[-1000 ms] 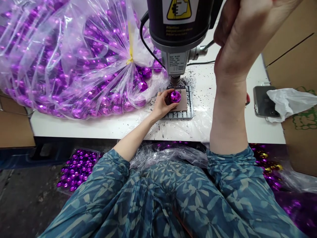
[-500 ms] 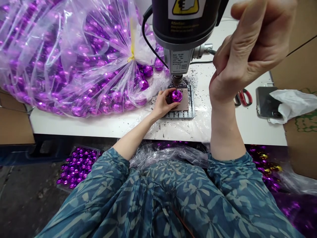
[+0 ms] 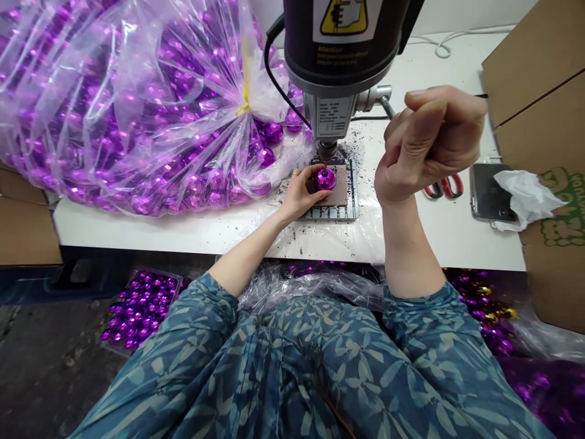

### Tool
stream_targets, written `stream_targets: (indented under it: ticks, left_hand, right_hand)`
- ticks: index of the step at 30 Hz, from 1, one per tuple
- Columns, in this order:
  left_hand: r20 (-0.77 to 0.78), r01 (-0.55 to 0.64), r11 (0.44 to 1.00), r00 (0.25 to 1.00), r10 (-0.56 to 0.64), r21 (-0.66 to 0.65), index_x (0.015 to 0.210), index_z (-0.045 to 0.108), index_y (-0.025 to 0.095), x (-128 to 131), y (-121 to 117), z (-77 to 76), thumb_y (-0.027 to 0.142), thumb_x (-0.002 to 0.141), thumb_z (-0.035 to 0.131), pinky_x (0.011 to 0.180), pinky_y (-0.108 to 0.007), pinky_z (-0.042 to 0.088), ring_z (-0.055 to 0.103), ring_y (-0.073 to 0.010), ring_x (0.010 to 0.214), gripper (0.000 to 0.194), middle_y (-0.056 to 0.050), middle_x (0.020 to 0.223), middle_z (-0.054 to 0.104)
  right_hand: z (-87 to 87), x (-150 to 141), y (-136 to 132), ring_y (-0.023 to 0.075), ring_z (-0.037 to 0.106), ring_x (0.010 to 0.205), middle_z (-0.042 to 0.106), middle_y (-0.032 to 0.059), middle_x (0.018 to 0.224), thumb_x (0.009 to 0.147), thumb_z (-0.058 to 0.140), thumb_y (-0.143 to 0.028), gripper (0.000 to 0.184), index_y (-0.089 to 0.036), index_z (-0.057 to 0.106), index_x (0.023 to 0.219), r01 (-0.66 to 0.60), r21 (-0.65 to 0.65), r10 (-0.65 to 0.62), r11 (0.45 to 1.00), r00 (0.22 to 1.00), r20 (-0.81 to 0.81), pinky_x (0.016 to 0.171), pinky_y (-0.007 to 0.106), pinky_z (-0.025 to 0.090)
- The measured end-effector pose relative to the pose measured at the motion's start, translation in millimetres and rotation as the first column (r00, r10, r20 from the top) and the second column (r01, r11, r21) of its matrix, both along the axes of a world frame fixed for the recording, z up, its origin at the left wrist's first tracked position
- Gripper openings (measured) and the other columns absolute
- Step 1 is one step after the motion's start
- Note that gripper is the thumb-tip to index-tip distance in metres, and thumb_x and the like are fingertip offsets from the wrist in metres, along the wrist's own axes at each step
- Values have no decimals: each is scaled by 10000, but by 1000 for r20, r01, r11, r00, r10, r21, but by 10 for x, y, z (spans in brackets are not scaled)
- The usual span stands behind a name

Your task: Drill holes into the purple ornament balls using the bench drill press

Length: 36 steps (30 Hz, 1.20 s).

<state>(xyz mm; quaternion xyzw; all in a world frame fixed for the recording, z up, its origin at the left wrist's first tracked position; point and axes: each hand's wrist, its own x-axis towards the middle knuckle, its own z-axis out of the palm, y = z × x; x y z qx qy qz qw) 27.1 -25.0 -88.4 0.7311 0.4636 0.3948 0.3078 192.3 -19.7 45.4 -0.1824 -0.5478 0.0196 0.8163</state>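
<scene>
My left hand [image 3: 302,194] pinches a shiny purple faceted ball [image 3: 326,178] between thumb and fingers. The ball rests on a brown board [image 3: 340,194] lying over the slotted metal base plate [image 3: 354,210] of a bench drill press [image 3: 340,67]. Right above the ball is the drill chuck [image 3: 327,149], its bit reaching down to the ball's top. My right hand [image 3: 423,140] is closed around the feed lever [image 3: 387,107] at the press's right side; the lever's far end is hidden in the fist.
A big clear bag of purple balls [image 3: 183,122], tied with yellow, fills the left side. Red-handled scissors [image 3: 450,186], a phone [image 3: 489,192] and crumpled tissue [image 3: 525,192] lie at right by cardboard boxes [image 3: 543,79]. Dark shavings surround the plate. Below left is a tray of balls [image 3: 144,308].
My right hand has swung down and slightly left with the feed lever. My left hand holds the ball in the same place under the bit.
</scene>
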Motion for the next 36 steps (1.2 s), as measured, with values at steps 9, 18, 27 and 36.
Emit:
stream_targets:
  ticks: [9,18,27,36]
  left_hand:
    - [-16,-22,1000,1000,22,-16,1364,630,229,7,-13,35,328,768,918,1059,-497,540,638,-317,1201,669,-108,1175,713]
    - [35,-23,1000,999,23,10,1367,537,253,29,27,-86,376,793,902,1024,-498,572,670,-304,1214,690,-112,1238,695]
    - [21,136,935,988,-152,328,1284,531,249,-364,-1125,57,533,894,782,749,-330,625,739,-179,877,544,-44,1036,728]
    - [-734,539,820,633,-244,192,1358,678,313,-844,-1995,-391,459,990,645,711,-411,631,763,-267,885,398,-194,1416,704]
  right_hand:
    - [-226,87,22,-32,328,405,385,-95,515,986,497,-530,322,-236,629,982,79,-6,-79,997,996,36,473,155,295]
    - [308,-79,-17,-66,314,398,516,-86,594,943,474,-623,472,-182,628,875,81,-114,-87,990,995,-43,427,142,223]
    - [762,-9,38,-57,293,389,185,-44,471,552,590,-793,717,-161,254,503,-98,-346,97,933,995,-18,497,166,147]
    - [695,-47,117,1,626,732,580,-21,689,626,712,-672,527,-158,671,736,-122,-244,78,962,980,-183,730,125,540]
